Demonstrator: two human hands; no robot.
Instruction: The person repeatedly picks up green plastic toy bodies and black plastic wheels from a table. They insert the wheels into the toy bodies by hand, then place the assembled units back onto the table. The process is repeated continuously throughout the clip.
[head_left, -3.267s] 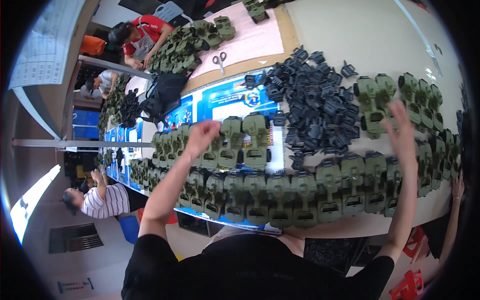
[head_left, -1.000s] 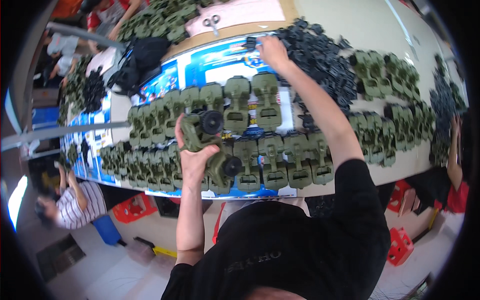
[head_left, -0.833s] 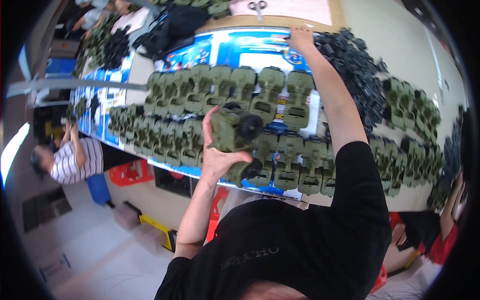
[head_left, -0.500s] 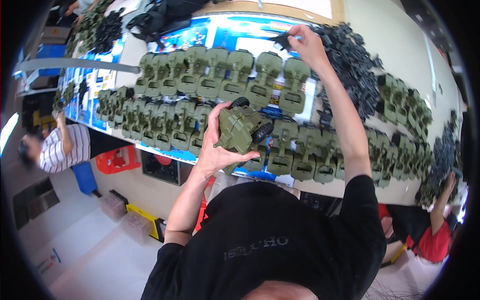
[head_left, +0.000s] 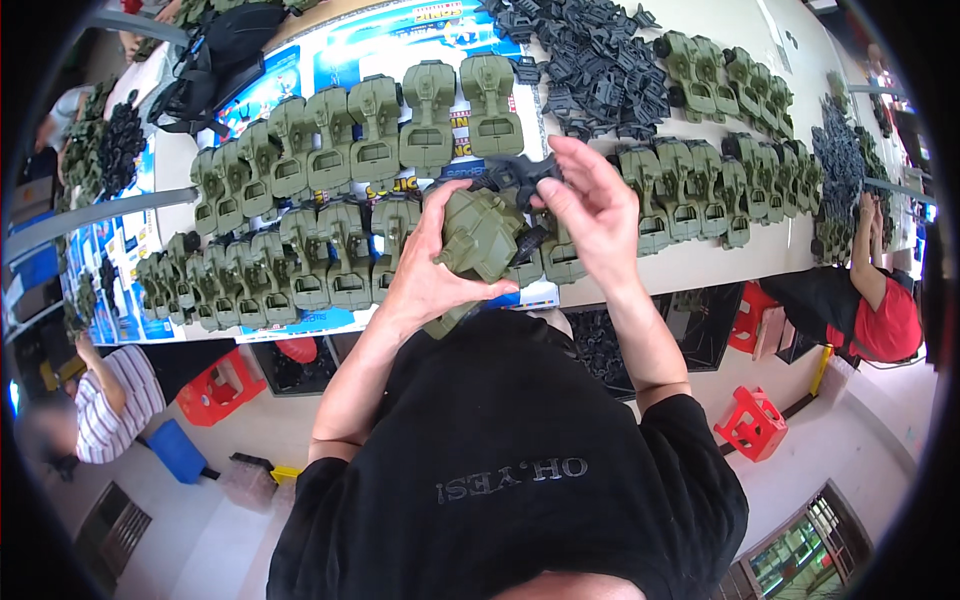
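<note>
Olive toy-vehicle body (head_left: 478,235) sits cupped in the left hand (head_left: 425,285) at frame centre, fingers clamped round it for support. Right hand (head_left: 590,205) fingers pinch a black part (head_left: 520,175) at its top edge, apparently aligning it.

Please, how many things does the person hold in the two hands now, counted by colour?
Olive green toy body, in the left hand: 1
Black plastic part, in the right hand: 1
Total: 2

I have one view: head-worn fisheye, looking steeply down, close over the tabletop (head_left: 700,262), edges bending at its rim.
</note>
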